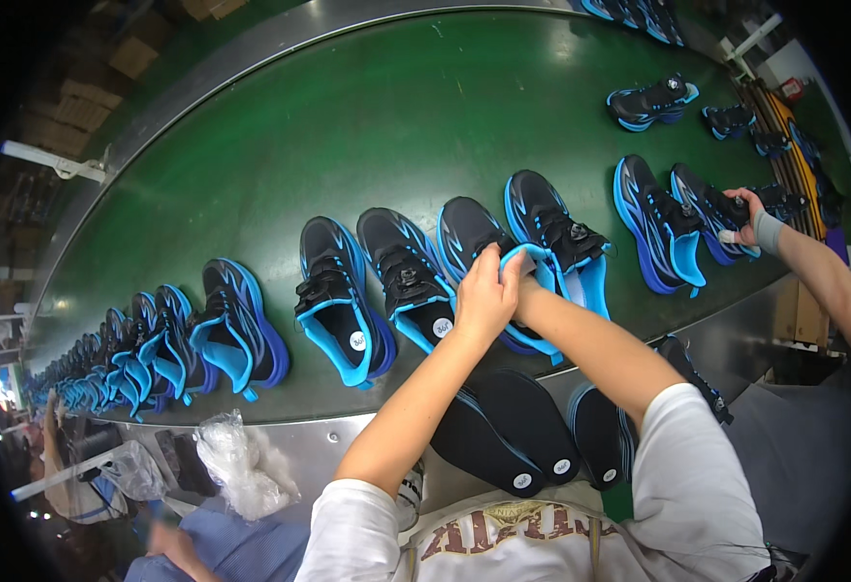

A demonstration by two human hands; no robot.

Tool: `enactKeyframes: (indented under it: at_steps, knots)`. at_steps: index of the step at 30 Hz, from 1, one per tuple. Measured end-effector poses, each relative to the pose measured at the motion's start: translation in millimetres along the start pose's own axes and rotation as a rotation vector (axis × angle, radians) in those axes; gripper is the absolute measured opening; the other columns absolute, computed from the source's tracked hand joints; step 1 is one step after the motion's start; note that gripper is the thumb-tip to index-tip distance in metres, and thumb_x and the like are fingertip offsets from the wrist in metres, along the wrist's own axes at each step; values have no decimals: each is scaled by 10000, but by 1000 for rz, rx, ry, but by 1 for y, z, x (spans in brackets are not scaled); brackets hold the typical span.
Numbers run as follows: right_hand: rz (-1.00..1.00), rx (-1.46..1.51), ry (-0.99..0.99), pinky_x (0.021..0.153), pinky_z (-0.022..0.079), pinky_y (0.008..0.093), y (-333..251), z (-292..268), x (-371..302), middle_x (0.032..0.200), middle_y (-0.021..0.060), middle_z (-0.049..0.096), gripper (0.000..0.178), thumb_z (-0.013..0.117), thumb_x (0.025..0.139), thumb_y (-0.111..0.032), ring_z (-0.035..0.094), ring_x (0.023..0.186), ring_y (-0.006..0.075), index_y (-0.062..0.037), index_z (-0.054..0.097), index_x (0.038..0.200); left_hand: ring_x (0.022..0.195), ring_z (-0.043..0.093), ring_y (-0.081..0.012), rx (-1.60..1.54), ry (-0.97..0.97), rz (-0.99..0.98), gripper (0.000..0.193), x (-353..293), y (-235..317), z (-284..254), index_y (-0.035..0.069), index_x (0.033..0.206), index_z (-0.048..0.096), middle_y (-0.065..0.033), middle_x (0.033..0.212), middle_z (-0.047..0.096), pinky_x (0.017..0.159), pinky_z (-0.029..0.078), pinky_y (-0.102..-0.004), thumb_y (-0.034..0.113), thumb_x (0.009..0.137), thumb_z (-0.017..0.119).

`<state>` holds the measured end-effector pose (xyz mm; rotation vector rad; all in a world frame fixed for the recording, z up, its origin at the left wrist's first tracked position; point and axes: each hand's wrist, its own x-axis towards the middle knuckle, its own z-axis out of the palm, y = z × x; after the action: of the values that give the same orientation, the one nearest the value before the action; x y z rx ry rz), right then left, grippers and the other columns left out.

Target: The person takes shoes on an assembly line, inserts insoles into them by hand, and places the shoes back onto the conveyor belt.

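Observation:
A black sneaker with a bright blue collar and sole (466, 231) lies toe-away on the green belt in front of me. My left hand (484, 294) is closed on its collar beside the tongue. My right hand (530, 299) reaches into the shoe's opening; its fingers are hidden in the shoe and behind my left hand. Against its right side stands a matching sneaker (545, 215) with a dial on the tongue. To the left are two more sneakers, one farther off (326, 276) and one nearer (396, 254), with round white stickers on their insoles.
Black insoles (524, 419) with round stickers lie in front of my body. A long row of sneakers (234, 315) runs left along the green belt (348, 116). At right another person's hand (750, 215) touches a shoe. Crumpled clear plastic (241, 466) lies by the metal edge.

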<state>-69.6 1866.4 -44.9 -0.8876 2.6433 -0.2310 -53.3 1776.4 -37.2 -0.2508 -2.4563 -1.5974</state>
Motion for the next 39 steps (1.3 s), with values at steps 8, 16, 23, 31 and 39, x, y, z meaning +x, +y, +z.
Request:
enactKeyframes:
  at_steps: [8,16,23,31,39]
  knots:
    - [-123,-162,73,898,365,399,13,12,5,1029,174,568,244,484,773,-165,514,999,325,-32,599,942,824,554,-414,134,88,-135,340,7,2,-7,-36,1057,473,-263,897,568,682,445,-411,258,886,481]
    - [-10,-62,-513,1083,83,418,-13,-47,-67,912,204,615,567,307,796,-423,547,987,241,22,659,791,744,582,-398,347,50,-14,368,30,17,-23,38,1087,390,-219,928,551,627,472,-437,260,837,543]
    - [63,246,698,763,412,382,-31,3,-131,869,80,506,227,699,669,-88,503,862,269,-12,583,850,542,578,-222,799,-201,460,260,29,18,-38,83,847,476,-62,687,468,478,467,-339,277,759,624]
    - [146,376,779,781,410,365,-43,36,-158,971,96,499,279,710,676,-83,477,916,291,-30,604,928,579,566,-194,788,-380,517,120,2,34,-53,95,824,515,-46,689,471,506,446,-320,162,748,579]
    - [263,236,618,829,406,400,-70,20,-182,1094,165,462,453,644,753,-194,485,975,333,-99,506,1174,507,390,-28,-97,-337,-243,253,45,49,-91,31,1139,500,-19,859,599,445,324,-178,138,918,436]
